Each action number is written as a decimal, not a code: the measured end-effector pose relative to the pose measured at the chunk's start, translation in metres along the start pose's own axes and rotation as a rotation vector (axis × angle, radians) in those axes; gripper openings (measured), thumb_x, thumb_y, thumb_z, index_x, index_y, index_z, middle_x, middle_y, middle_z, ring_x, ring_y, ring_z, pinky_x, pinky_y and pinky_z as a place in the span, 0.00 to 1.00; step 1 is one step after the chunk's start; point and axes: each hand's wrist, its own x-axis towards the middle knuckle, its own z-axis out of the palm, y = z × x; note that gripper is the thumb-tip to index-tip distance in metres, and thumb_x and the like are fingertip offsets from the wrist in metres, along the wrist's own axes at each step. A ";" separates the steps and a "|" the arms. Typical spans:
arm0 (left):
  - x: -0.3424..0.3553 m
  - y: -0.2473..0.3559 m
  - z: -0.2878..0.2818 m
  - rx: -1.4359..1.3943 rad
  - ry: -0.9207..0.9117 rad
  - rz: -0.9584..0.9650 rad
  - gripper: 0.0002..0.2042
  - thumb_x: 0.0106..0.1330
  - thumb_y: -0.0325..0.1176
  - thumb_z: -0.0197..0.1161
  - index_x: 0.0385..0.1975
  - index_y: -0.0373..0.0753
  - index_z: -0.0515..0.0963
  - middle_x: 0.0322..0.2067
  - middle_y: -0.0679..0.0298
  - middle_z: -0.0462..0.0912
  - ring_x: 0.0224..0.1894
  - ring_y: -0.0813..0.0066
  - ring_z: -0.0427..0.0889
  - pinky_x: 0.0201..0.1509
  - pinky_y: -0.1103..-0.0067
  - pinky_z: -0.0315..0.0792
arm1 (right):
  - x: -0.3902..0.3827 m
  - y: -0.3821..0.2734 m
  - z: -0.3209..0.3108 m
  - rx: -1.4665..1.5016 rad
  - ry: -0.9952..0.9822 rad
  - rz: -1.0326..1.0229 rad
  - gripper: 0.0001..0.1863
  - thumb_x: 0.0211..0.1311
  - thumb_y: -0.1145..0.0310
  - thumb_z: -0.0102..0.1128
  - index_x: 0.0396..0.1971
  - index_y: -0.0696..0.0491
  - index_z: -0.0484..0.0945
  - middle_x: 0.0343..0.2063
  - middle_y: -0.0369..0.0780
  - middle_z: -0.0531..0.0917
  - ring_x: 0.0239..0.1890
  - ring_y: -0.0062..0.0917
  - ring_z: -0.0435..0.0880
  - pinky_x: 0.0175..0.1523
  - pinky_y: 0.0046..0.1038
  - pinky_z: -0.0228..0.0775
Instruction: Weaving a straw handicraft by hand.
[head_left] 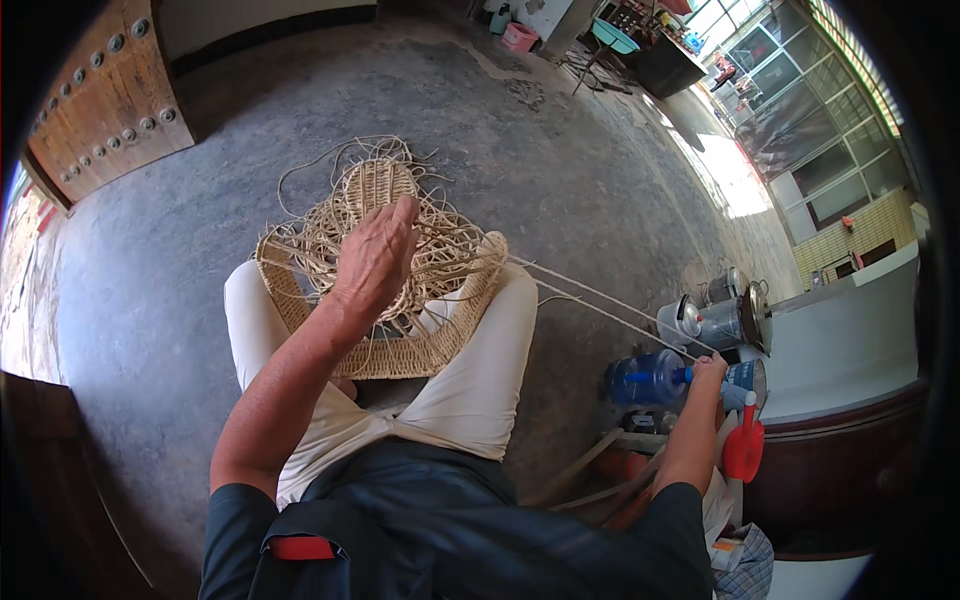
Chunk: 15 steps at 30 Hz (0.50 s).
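Grey floor (590,180), woven piece (432,245) beneath left grip (378,255) (closure unclear), well left of right grip (711,369) pinching cord (580,286)

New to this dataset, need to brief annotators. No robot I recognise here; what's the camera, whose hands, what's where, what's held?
There is no machine: these are a person's bare hands. The single picture comes from a wide fisheye camera on their head, looking down, so straight edges bend near the rim.

A woven fibre piece sits between the person's thighs, with a tangle of loose strands around its middle panel. The left hand is over that panel; its fingertips' grip is unclear. The right hand, stretched out to the side, holds two strands of cord running from the piece.

On the grey floor, near the right hand, lies a blue water jug.
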 end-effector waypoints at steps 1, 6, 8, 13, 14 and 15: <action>-0.003 -0.004 -0.004 0.053 -0.006 0.006 0.12 0.73 0.29 0.65 0.50 0.38 0.72 0.40 0.52 0.81 0.47 0.49 0.84 0.51 0.58 0.77 | 0.010 0.023 -0.008 0.047 -0.085 0.228 0.06 0.78 0.68 0.61 0.42 0.54 0.75 0.28 0.38 0.77 0.17 0.23 0.69 0.19 0.22 0.60; 0.001 0.006 -0.024 0.259 -0.064 -0.006 0.12 0.72 0.28 0.65 0.48 0.39 0.70 0.38 0.53 0.81 0.45 0.49 0.83 0.48 0.57 0.77 | -0.051 0.139 0.013 0.054 0.494 0.036 0.18 0.72 0.52 0.73 0.43 0.48 0.76 0.24 0.34 0.75 0.15 0.22 0.65 0.18 0.22 0.59; 0.005 -0.001 -0.014 0.203 -0.022 0.033 0.11 0.71 0.27 0.63 0.48 0.38 0.69 0.37 0.52 0.82 0.43 0.47 0.84 0.47 0.56 0.78 | -0.078 0.119 0.002 -0.042 0.436 -0.020 0.19 0.70 0.50 0.74 0.43 0.48 0.76 0.24 0.33 0.75 0.16 0.22 0.66 0.20 0.22 0.60; 0.014 0.003 0.011 0.230 -0.035 -0.011 0.12 0.69 0.22 0.59 0.50 0.34 0.67 0.37 0.47 0.81 0.40 0.43 0.84 0.39 0.54 0.78 | -0.095 0.090 -0.021 -0.370 0.043 -0.016 0.20 0.68 0.50 0.76 0.43 0.45 0.76 0.25 0.32 0.76 0.21 0.20 0.69 0.26 0.21 0.63; 0.013 0.003 0.011 0.216 0.001 0.017 0.13 0.69 0.21 0.59 0.50 0.34 0.67 0.37 0.47 0.80 0.40 0.42 0.83 0.38 0.54 0.78 | -0.102 0.107 -0.008 -0.383 0.033 0.006 0.20 0.68 0.50 0.76 0.43 0.45 0.76 0.25 0.32 0.76 0.21 0.20 0.69 0.26 0.21 0.63; 0.016 0.008 0.009 0.194 -0.020 -0.006 0.13 0.69 0.20 0.57 0.50 0.34 0.67 0.38 0.46 0.78 0.40 0.41 0.83 0.38 0.55 0.78 | -0.118 0.145 0.011 -0.488 -0.090 0.012 0.19 0.68 0.51 0.76 0.45 0.46 0.77 0.26 0.32 0.77 0.22 0.19 0.71 0.27 0.22 0.65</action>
